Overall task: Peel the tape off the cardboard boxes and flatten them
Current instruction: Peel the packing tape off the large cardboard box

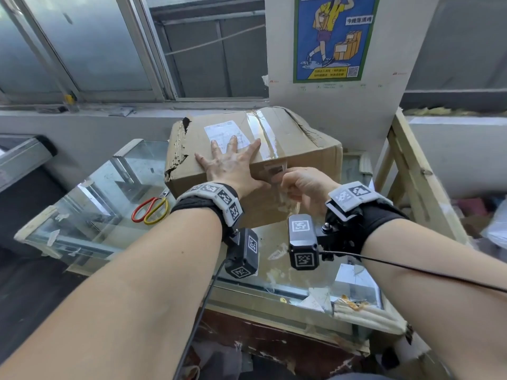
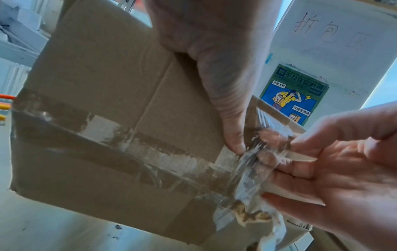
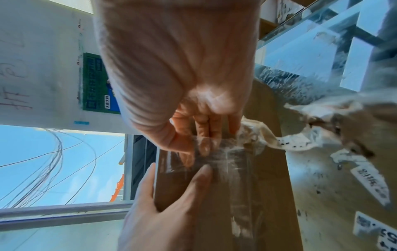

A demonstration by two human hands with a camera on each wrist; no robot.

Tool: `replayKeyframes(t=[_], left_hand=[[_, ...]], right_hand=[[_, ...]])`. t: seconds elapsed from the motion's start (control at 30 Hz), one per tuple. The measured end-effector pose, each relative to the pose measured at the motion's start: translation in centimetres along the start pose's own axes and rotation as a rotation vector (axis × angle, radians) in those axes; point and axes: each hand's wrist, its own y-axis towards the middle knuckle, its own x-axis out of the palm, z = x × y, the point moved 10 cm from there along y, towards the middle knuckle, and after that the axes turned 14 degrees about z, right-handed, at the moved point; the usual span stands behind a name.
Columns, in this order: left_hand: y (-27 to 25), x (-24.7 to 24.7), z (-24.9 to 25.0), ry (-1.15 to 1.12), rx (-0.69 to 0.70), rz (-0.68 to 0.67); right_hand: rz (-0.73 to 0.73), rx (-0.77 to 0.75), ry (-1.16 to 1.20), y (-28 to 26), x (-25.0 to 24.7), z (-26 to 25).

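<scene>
Our right hand [image 1: 299, 185] pinches the loose tape [image 2: 261, 149] on the front of the box [image 1: 299, 138]; our left hand [image 1: 233, 163] lies flat and wide on top. If we pull too fast, the tape could snap or rip the cardboard.

Brown cardboard box [image 1: 296, 149] with clear glossy tape [image 1: 264, 127] and white label [image 1: 222, 133]; red-and-yellow-handled scissors [image 1: 151, 209].

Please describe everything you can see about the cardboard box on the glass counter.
The cardboard box is brown, corrugated and still closed, standing on the glass counter. Its left edge is torn and its top dented. A white label and clear tape lie on top; the tape runs down the near side. The left hand presses flat on top, and the right hand pinches the tape's loosened end.
</scene>
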Motion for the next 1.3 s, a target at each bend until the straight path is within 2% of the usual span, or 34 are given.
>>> replayKeyframes(t=[0.1, 0.2, 0.3, 0.37, 0.47, 0.57, 0.7, 0.87, 0.93, 1.07, 1.2, 1.3], left_hand=[[0.2, -0.3, 0.0, 0.014, -0.005, 0.018], [0.4, -0.4, 0.1, 0.012, -0.014, 0.037], [0.5, -0.4, 0.1, 0.02, -0.012, 0.059], [0.5, -0.4, 0.1, 0.019, -0.005, 0.06], [0.6, -0.2, 0.0, 0.02, 0.002, 0.051], [0.6, 0.0, 0.0, 0.023, 0.007, 0.036], [0.6, 0.0, 0.0, 0.016, 0.005, 0.035], [0.6, 0.2, 0.0, 0.005, 0.001, 0.03], [0.6, 0.2, 0.1, 0.01, 0.005, 0.027], [0.5, 0.0, 0.1, 0.011, 0.005, 0.027], [0.5, -0.1, 0.1, 0.011, 0.004, 0.01], [0.5, -0.1, 0.1, 0.002, -0.006, -0.02]], right_hand=[[-0.029, -0.042, -0.015, -0.5, 0.3, -0.6], [-0.055, -0.152, -0.144, -0.7, 0.2, -1.7], [-0.022, -0.209, -0.171, -0.7, -0.2, -2.4], [-0.002, -0.173, -0.074, -0.4, -0.4, -2.0], [-0.062, -0.015, 0.106, -0.2, 0.0, -0.8], [-0.156, 0.075, 0.111, -0.3, 0.5, -0.3], [-0.215, 0.121, 0.083, -0.7, 0.7, -0.1], [-0.16, 0.124, 0.187, -0.6, -0.3, 0.2], [-0.103, 0.073, 0.155, -0.6, -0.5, -0.6], [0.07, -0.141, -0.052, -0.5, -0.7, -3.3], [0.086, -0.255, -0.242, -0.7, -0.4, -4.1], [0.127, -0.294, -0.293, -0.8, -0.6, -4.5]])
